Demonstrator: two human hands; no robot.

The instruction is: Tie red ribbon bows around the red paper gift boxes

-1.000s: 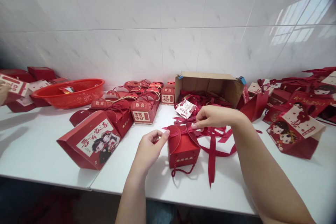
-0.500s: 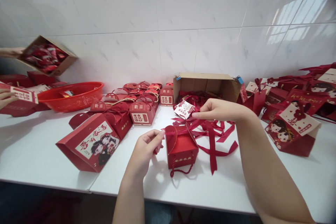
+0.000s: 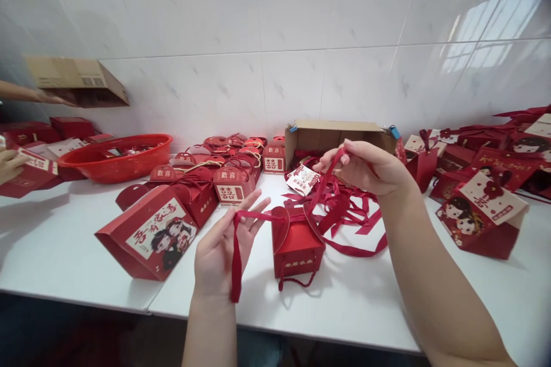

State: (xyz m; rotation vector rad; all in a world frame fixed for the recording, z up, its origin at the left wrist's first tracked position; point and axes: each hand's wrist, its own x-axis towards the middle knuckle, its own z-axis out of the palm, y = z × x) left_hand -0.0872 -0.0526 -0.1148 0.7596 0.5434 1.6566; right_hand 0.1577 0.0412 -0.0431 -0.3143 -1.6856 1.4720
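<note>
A small red gift box (image 3: pixel 298 243) stands in front of me, with a twisted cord handle hanging at its front. A dark red ribbon (image 3: pixel 258 215) runs through the top flaps of the box. My left hand (image 3: pixel 226 246) is left of the box, its fingers spread; the ribbon lies across it near the thumb, with the tail hanging down. Above and right of the box, my right hand (image 3: pixel 359 163) pinches the other stretch of ribbon. A white printed tag (image 3: pixel 302 179) lies just behind the box. Loose ribbons (image 3: pixel 361 206) are heaped to its right.
Behind is an open cardboard box (image 3: pixel 336 126) on its side. Several small red boxes (image 3: pixel 235 186) and a larger printed box (image 3: pixel 148 235) stand left; more printed boxes (image 3: pixel 480 215) stand right. Far left, another person's hands hold a carton (image 3: pixel 80 77) and red box near a red basket (image 3: pixel 116 169).
My left hand has opened and drawn a longer ribbon tail through leftward. My right hand has lifted its end of ribbon. The other person's carton has tipped over, and packets now fill the basket.
</note>
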